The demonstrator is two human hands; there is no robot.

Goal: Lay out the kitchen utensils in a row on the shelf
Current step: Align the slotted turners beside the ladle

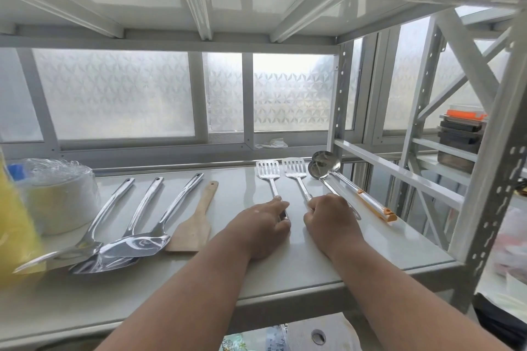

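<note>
Utensils lie on the pale shelf. My left hand is closed on the handle of the left slotted steel turner. My right hand grips the handle of the right slotted turner. Both turners lie flat, heads pointing away from me, side by side. To their right lie two steel ladles: a plain one whose handle passes under my right hand, and one with an orange-tipped handle. At the left lie three steel spatulas with overlapping blades and a wooden spatula.
A stack of wrapped bowls and a yellow object stand at the shelf's left end. The rack's upright and crossbar bound the right side. Stacked dark trays with an orange lid sit on the neighbouring rack. Frosted windows lie behind.
</note>
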